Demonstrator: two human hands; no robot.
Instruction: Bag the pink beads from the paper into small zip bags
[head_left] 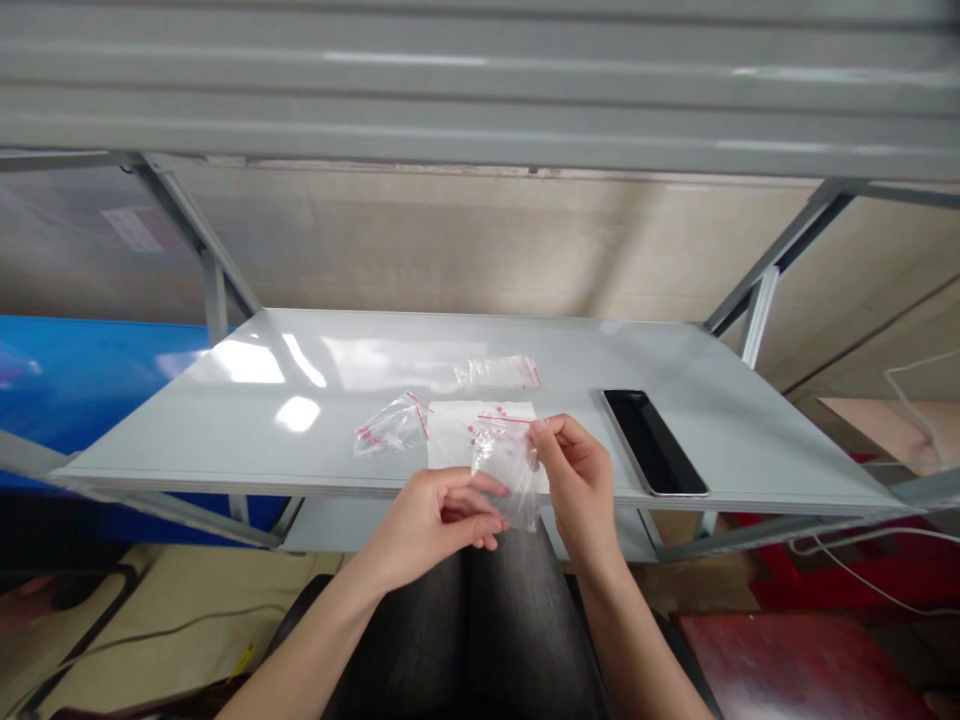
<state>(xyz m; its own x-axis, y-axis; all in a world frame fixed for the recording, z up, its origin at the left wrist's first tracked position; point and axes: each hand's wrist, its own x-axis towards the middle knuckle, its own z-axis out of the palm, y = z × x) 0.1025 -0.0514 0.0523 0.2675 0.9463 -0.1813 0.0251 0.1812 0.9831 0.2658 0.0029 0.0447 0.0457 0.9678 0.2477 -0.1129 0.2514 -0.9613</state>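
A clear zip bag with a red line along its top hangs over the table's front edge. My right hand pinches its upper right corner. My left hand has its fingers curled around the bag's lower left side, thumb and fingertips on the plastic. Behind the bag lies a white paper sheet with small red pieces on it. To its left rests another clear bag holding some red pieces. Farther back, a flat stack of clear bags with red edges lies on the table.
A black phone or tablet lies on the right of the grey table. Metal braces rise at both sides, and a grey shelf overhangs the top. A red stool stands lower right.
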